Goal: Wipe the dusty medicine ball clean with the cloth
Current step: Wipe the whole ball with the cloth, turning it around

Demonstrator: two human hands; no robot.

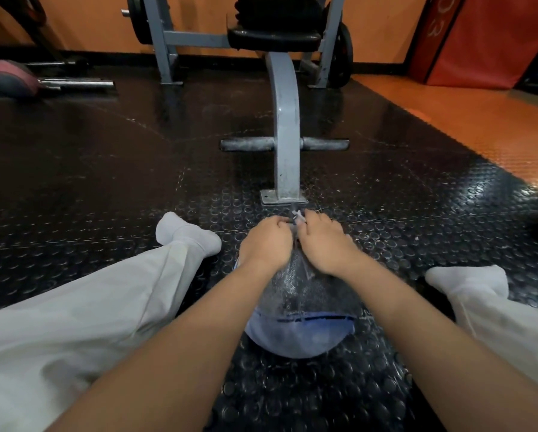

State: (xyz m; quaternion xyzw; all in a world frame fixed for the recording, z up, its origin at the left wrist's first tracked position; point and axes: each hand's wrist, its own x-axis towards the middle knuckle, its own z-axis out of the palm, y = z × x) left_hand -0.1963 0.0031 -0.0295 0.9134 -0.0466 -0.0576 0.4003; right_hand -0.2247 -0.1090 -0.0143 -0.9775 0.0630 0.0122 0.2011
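As my left hand and right hand clench, pinching the twisted neck of crinkled clear plastic wrap, the round pale-blue medicine ball beneath rests on studded black rubber floor.

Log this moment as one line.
left hand: pinches bag top | right hand: pinches bag top | ball: inside bag, on floor | wiping: not begun
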